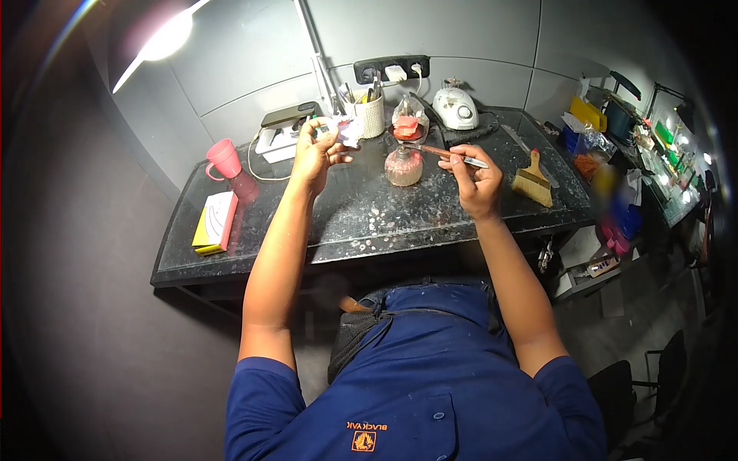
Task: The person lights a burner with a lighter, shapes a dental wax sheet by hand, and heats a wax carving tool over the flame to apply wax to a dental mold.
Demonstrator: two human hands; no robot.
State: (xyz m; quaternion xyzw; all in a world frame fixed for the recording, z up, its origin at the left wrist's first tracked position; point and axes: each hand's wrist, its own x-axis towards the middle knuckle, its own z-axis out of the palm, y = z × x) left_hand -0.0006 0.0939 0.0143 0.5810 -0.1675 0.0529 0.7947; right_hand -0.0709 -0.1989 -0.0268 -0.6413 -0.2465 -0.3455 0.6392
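Note:
My left hand [317, 154] is raised over the table and pinches a small, irregular white and pale purple piece [350, 132]; its exact kind is too washed out by light to tell. My right hand [480, 183] grips a slim spatula-like tool [441, 152] with a brownish shaft and a silvery end, held like a pen. Its far tip reaches the top of a round glass burner-like jar [403, 170] with pinkish contents. Just behind the jar, red wax-like pieces [407, 128] lie in or against a clear wrapping. No flame can be made out.
A black-topped table [346, 223] bears a pink mug [224, 159], a yellow-and-white box [215, 223], a pen holder [364, 115], a white dial device [454, 107] and a wide brush [534, 184]. A lamp [165, 38] hangs upper left. Cluttered shelving stands at right.

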